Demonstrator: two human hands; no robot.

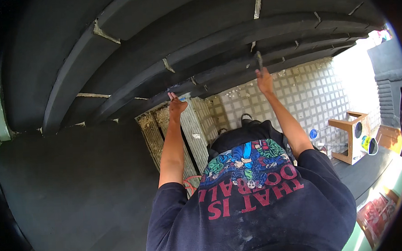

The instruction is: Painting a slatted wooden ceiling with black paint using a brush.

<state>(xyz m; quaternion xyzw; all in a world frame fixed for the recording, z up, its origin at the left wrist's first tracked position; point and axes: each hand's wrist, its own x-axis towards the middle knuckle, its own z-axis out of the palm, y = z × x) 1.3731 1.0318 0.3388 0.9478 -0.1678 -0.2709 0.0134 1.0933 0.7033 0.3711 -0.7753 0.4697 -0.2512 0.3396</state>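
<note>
My right hand (265, 81) is closed on a narrow, dark, upright tool (259, 60), perhaps a brush or a scraper; its exact kind is too small to tell. The tool's tip is close to the lower edges of a black stepped structure (215, 39). Pale gaps and streaks break the black along its ledges and joints. My left hand (177, 105) reaches up to the lowest black ledge with its fingers stretched out. Those fingertips are at the ledge and appear to touch it, with no object seen in them.
Below my left hand stands a slatted, pale-stained wooden crate (193, 135). Tiled floor (293, 90) spreads to the right. A wooden stool (351, 134), a can with a yellow label (369, 145) and a blue lid (313, 133) are there. A broad black panel (78, 184) fills the left.
</note>
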